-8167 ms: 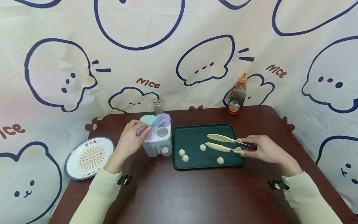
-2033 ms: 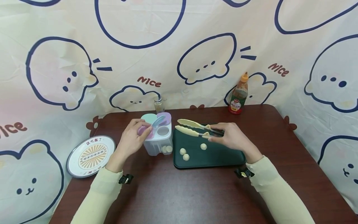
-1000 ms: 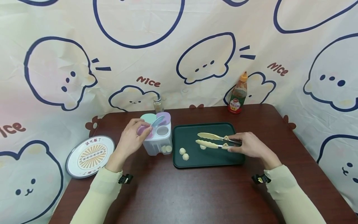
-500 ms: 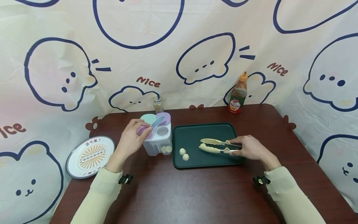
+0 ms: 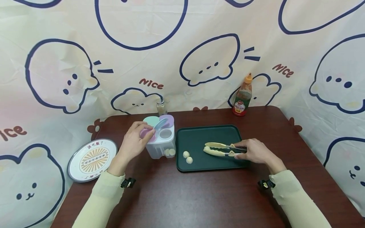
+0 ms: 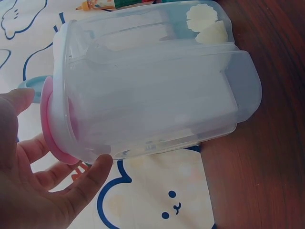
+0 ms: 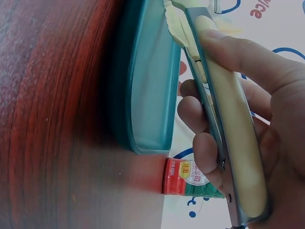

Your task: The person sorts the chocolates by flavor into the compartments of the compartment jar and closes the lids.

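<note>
My left hand (image 5: pixel 134 139) pinches the raised light blue lid (image 5: pixel 161 123) of a clear storage box (image 5: pixel 156 150) with several round compartments. That lid's compartment (image 5: pixel 165 133) is uncovered; two small pale ridged balls (image 6: pixel 205 25) lie at its bottom in the left wrist view. My right hand (image 5: pixel 256 151) grips tongs (image 5: pixel 215 153) with cream tips, low over the dark green tray (image 5: pixel 211 166). Between the tips sits a pale ball (image 5: pixel 206 148). Two more balls (image 5: pixel 187 157) lie at the tray's left side. In the right wrist view, fingers and thumb wrap the tong handles (image 7: pixel 233 129).
A white patterned plate (image 5: pixel 92 160) lies on the brown table (image 5: pixel 194 199) at left. Behind the box stands a small glass shaker (image 5: pixel 161 107). A sauce bottle (image 5: pixel 242 98) is at the back right, against the printed cloth.
The box held one ball at first and now shows two; the tray's front right ball is gone. My right hand swung from beside the box back over the tray, lowering the tongs around another ball.
</note>
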A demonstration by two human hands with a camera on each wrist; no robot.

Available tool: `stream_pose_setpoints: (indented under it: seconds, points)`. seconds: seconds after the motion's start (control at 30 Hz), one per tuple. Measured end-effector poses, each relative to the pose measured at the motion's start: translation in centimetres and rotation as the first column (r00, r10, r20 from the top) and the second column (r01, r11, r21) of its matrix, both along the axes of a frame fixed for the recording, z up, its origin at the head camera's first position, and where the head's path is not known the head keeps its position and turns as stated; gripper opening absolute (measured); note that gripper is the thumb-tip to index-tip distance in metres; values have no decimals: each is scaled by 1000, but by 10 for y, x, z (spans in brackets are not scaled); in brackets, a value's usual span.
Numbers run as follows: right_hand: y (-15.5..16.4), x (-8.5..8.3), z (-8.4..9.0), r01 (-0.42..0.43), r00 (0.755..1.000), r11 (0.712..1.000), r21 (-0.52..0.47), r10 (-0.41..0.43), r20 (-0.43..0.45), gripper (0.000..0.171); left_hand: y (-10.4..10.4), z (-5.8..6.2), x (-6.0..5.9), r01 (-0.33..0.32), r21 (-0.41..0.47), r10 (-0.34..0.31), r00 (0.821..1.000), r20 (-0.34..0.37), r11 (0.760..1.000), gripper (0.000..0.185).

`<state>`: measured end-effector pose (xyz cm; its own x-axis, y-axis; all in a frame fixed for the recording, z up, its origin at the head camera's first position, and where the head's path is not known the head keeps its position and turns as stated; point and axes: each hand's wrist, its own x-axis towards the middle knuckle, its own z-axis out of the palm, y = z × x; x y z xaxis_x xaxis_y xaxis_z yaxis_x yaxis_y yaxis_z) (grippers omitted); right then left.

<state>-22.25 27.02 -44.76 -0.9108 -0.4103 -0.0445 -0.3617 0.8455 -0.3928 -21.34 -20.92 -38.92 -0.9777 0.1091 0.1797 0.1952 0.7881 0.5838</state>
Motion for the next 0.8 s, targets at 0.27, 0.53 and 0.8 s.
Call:
stream_pose_setpoints:
  seconds: [0.27, 0.53, 0.8]
  points:
    - [0, 1, 0, 10, 1000, 1000, -4, -9, 3, 50, 0, 0, 0, 2, -1, -2, 1000, -2, 1000, 50]
    - [-1, 2, 3, -10, 999, 996, -92, 13, 32, 50, 0, -1, 0, 3, -2, -3, 1000, -10, 1000, 50]
    - [-8, 1, 14, -31, 999, 982, -189, 33, 10, 49, 0, 0, 0, 6, 4, -6, 1000, -5, 1000, 50]
